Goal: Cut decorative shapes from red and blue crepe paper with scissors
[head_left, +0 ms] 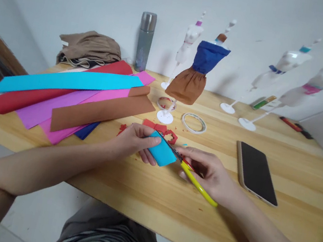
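Observation:
Between thumb and fingers, my left hand [134, 141] pinches a small light-blue paper piece [162, 152]. My right hand [210, 173] grips scissors with yellow and red handles [198, 184]; their dark blades lie along the upper right edge of the blue piece. Just behind the blades, cut red paper pieces [171, 136] lie on the wooden table [135, 200]. A mini mannequin in a blue top [208, 58] and a gathered brown skirt [187, 84] stands beyond my hands. Two tape rolls, one of them white [194, 123], lie near its base.
Rolled coloured papers [100, 112] cover the left of the table, with a folded brown cloth [89, 48] behind. A flask [144, 43] stands by the wall. More white mannequins [292, 96] stand at the back. A phone [257, 171] lies right of my right hand.

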Available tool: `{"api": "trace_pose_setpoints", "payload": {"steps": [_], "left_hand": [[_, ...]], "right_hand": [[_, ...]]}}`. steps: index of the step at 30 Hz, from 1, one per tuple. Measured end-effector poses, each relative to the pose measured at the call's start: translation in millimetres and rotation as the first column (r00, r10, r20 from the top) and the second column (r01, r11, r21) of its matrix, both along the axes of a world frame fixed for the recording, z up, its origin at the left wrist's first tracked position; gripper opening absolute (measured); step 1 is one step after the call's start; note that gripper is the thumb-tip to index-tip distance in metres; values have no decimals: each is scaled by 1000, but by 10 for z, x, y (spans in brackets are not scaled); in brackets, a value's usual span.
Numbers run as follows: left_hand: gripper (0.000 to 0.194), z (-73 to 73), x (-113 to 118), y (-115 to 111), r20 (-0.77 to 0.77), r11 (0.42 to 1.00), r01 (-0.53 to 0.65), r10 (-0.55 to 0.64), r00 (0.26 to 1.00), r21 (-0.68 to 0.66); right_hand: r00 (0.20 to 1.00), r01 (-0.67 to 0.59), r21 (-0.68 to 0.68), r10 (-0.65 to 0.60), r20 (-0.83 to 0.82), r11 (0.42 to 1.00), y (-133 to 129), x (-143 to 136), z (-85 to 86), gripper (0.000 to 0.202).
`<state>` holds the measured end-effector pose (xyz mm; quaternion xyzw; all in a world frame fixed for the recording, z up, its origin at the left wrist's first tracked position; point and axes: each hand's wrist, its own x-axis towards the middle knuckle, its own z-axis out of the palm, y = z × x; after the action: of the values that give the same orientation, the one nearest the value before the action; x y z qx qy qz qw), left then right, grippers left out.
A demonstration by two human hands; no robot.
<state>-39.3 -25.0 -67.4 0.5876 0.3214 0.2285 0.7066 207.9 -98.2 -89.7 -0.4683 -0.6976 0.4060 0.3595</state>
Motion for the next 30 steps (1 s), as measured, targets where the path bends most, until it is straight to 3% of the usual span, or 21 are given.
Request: {"api": "trace_pose_setpoints", "payload": {"steps": [5, 9, 14, 21, 25, 30], "left_hand": [[51, -26, 0, 19, 6, 1000, -3, 3, 1000, 12], [51, -36, -10, 19, 100, 998, -57, 55, 993, 16], [46, 2, -22, 1, 282, 978, -206, 190, 940, 31], [39, 30, -21, -5, 373, 965, -263, 241, 896, 7], [30, 18, -13, 0, 333, 957, -290, 269, 904, 14], [25, 33, -14, 8, 197, 959, -284, 279, 940, -3]], "right_hand": [[999, 53, 7, -53, -6, 999, 20, 33, -66, 42], [980, 91, 129, -112, 166, 987, 56, 85, -69, 43], [883, -79, 410, -127, 452, 909, 44, 49, -51, 37], [704, -251, 385, -105, 702, 888, -61, -27, -68, 46], [760, -178, 391, -126, 638, 903, -62, -34, -53, 52], [886, 76, 268, -188, 424, 960, 33, 98, -47, 43]]}}
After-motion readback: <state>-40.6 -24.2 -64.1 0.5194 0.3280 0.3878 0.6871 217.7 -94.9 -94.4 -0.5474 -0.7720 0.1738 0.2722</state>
